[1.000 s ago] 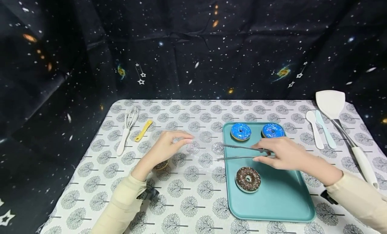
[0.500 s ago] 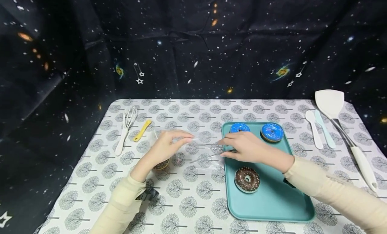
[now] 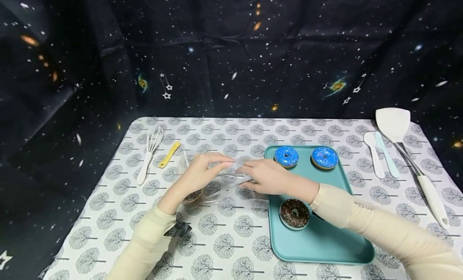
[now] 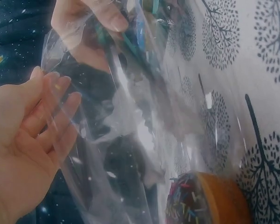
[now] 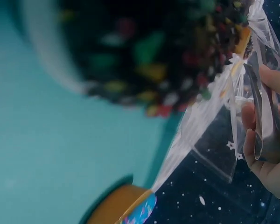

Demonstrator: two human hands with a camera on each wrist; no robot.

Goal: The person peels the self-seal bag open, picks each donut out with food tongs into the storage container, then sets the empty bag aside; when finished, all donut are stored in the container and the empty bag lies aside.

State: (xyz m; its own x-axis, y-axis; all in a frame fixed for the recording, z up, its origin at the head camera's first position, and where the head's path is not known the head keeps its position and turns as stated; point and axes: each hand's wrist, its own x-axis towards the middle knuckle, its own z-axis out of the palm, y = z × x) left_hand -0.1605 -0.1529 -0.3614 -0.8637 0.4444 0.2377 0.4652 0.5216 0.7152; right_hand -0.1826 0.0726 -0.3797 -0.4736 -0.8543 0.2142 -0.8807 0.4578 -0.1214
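My left hand [image 3: 200,171] pinches the edge of a clear plastic bag [image 4: 116,163], thumb against fingertips. My right hand [image 3: 269,176] grips metal tongs [image 5: 270,135], which point left at the bag's mouth; their far ends are lost among the plastic's glare. A chocolate doughnut with sprinkles [image 4: 189,200] shows at the bag's lower end in the left wrist view, mostly hidden by my left hand in the head view. Below my right forearm, another chocolate doughnut [image 3: 294,214] lies on the teal tray [image 3: 332,248].
Two blue-iced doughnuts [image 3: 286,156] sit along the tray's far end. Left lie a whisk [image 3: 149,159] and a yellow-handled utensil [image 3: 169,154]. At right are a white spoon [image 3: 374,155], a pale blue spreader [image 3: 387,154] and a large spatula [image 3: 412,163]. A tree-print cloth [image 3: 224,248] covers the table.
My right hand has moved left with the tongs, from over the tray to the bag's mouth, close to my left hand. The left hand stays almost in place. The doughnuts have not moved.
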